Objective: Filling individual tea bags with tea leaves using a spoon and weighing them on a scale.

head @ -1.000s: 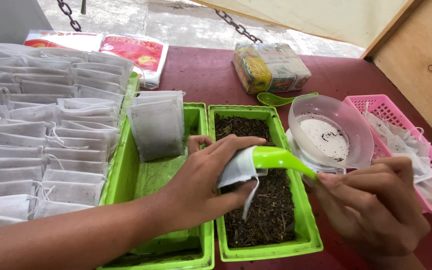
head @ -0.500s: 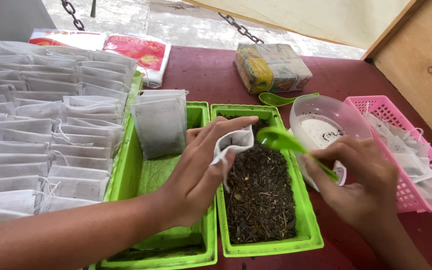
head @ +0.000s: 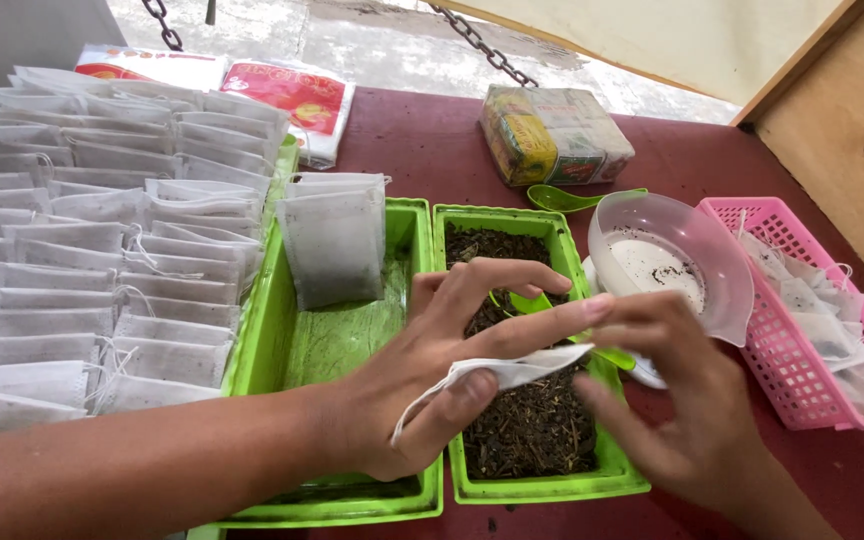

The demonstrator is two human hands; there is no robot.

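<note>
Filter bag held flat over the tray of dried leaves.

The left hand [head: 422, 370] has its grip pinched on a white filter bag [head: 512, 372], long axis lying crosswise, above the green tray [head: 552, 488] of dark loose leaves. The right hand [head: 672, 400] grasps a green scoop [head: 532, 302]. The neighbouring green tray [head: 332, 505] holds upright bags; the pink basket [head: 782, 345] holds more.
</note>
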